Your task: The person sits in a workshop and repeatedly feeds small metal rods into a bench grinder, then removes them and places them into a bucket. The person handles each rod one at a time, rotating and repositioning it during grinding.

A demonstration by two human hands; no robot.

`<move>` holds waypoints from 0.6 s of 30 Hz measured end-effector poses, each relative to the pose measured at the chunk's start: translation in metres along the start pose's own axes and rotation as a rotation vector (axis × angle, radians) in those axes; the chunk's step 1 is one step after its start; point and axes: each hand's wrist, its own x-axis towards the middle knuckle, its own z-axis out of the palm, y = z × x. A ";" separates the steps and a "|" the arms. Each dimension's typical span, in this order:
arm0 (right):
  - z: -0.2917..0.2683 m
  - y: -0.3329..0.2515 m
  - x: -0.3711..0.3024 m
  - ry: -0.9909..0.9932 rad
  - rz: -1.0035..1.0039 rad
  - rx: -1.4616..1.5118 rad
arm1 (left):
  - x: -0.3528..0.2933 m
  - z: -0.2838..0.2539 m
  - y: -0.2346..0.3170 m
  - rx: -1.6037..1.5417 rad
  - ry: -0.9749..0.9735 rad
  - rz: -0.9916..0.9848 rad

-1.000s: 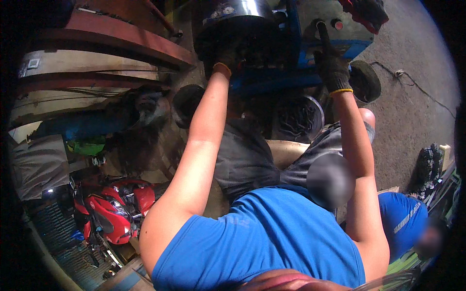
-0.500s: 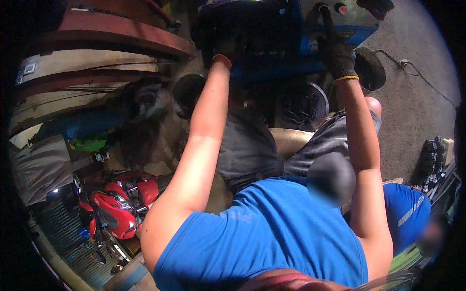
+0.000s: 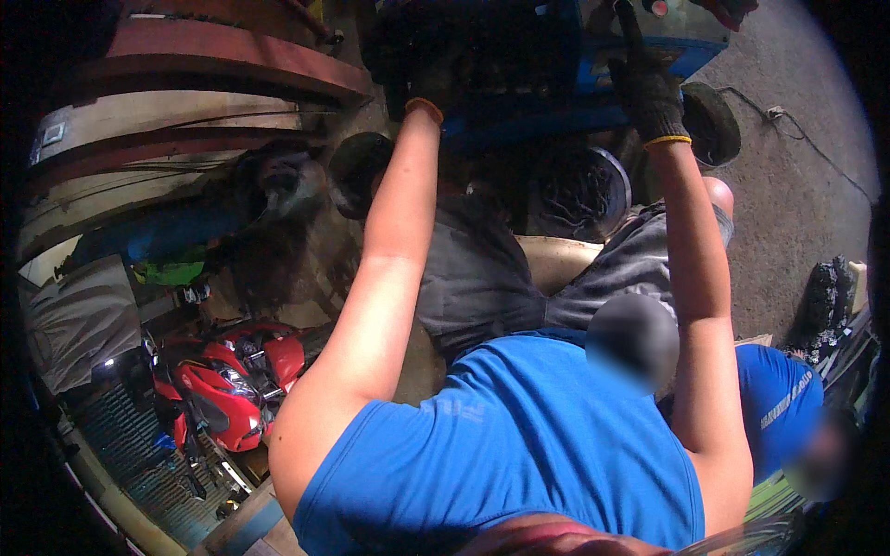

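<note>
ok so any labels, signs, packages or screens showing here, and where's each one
Small label: pale square plate on the light curved panel at far left, edges darker; marks too small to tell.
Shirt print: pale lettering running up a blue sleeve at lower right.
Round red knob: on the blue machine at top, near the right hand; not a screen.
No packages or screens in view.

The person wears a blue short-sleeved shirt, grey shorts and dark work gloves with orange-yellow cuffs.
</note>
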 end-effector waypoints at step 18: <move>0.003 -0.007 0.003 0.003 0.021 0.034 | -0.004 -0.016 0.005 0.305 -0.013 0.137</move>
